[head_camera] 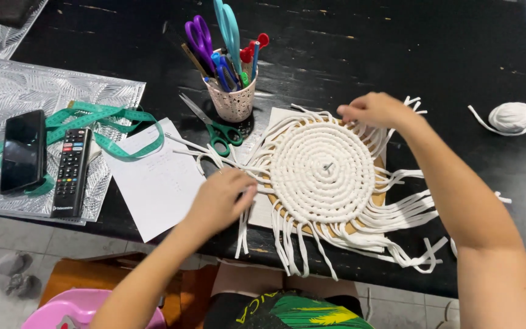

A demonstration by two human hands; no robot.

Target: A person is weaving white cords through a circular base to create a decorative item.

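A round woven mat of white cord [322, 172] lies on a wooden disc [377, 198] on the black table, loose cord ends fanning out all around it. My left hand [219, 200] rests at the mat's left edge, fingers curled on a white cord strand. My right hand [375, 109] is at the mat's far rim, fingertips pinching cord ends there. A small pin sticks up at the mat's centre.
Green-handled scissors [219, 133] lie left of the mat. A white cup of scissors and pens [232, 97] stands behind them. A paper sheet [159, 176], green tape measure [105, 122], remote [71, 172] and phone [23, 150] lie left. A white cord ball [511, 117] sits far right.
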